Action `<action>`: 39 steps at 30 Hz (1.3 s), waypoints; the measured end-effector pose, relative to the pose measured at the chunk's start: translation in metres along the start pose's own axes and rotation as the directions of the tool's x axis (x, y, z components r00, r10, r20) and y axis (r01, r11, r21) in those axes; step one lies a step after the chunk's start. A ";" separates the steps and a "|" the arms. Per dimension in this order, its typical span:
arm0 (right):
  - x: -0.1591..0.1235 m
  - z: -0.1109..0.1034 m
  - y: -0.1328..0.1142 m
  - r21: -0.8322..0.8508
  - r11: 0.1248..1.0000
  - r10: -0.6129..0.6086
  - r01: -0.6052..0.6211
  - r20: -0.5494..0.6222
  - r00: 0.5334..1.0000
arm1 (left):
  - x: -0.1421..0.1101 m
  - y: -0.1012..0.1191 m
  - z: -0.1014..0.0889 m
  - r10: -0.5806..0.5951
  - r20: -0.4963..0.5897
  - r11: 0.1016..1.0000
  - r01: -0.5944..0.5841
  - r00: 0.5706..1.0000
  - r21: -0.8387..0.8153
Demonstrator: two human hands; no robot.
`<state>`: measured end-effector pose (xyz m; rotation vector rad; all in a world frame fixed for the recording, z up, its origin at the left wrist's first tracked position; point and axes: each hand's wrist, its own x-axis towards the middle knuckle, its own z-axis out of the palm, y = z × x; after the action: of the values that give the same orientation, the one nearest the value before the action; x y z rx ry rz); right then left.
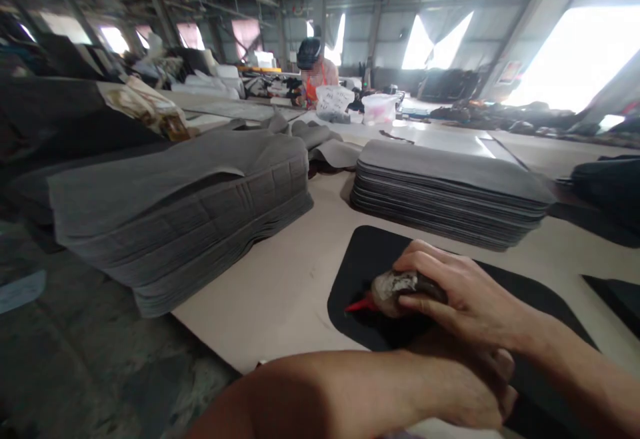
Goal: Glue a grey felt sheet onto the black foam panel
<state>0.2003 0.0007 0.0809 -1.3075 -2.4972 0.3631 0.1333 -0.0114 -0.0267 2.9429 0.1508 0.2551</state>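
Observation:
My right hand (455, 292) is wrapped round a grimy, whitish-brown squeeze bottle (389, 290). The bottle lies tilted on its side, its red pointed nozzle (363, 305) aimed left and low over a black round-cornered sheet (360, 259). Crossing from the bottom of the view, my left forearm covers the near edge of that sheet. My left hand (480, 389) rests over the sheet, below my right wrist. Its few visible fingers look bent, and whatever they may hold is hidden.
A tall stack of grey sheets (215, 219) stands on the left edge of the pale table (260, 299). Another grey stack (450, 199) lies behind the black sheet. Dark pieces (615, 299) are at right. A person (317, 72) works across the tables, near white bags (334, 102).

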 end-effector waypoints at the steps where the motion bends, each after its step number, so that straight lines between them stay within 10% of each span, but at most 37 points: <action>1: 0.002 -0.001 0.001 -0.022 1.000 0.005 -0.005 -0.008 1.000 | 0.001 0.000 0.001 0.002 0.017 1.000 -0.002 1.000 -0.004; 14: 0.028 -0.002 0.045 -0.253 0.952 0.119 -0.170 -0.205 0.971 | -0.014 0.001 0.011 -0.079 -0.206 0.997 0.076 0.975 -0.023; 26: 0.047 -0.007 0.067 -0.235 0.927 0.207 -0.292 -0.329 0.921 | -0.013 0.002 0.003 -0.070 -0.155 0.997 0.072 0.985 0.009; 33: 0.016 -0.007 0.028 0.176 0.963 0.221 -0.205 -0.071 0.973 | -0.009 0.001 0.004 -0.079 -0.087 0.996 0.074 0.993 -0.058; 39: 0.007 -0.002 0.013 0.168 0.968 0.184 -0.187 0.035 0.982 | -0.008 0.001 0.002 -0.052 -0.095 0.999 0.050 0.994 -0.019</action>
<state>0.2069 0.0138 0.0795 -1.4756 -2.3055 0.6208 0.1256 -0.0139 -0.0298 2.9072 0.2357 0.3886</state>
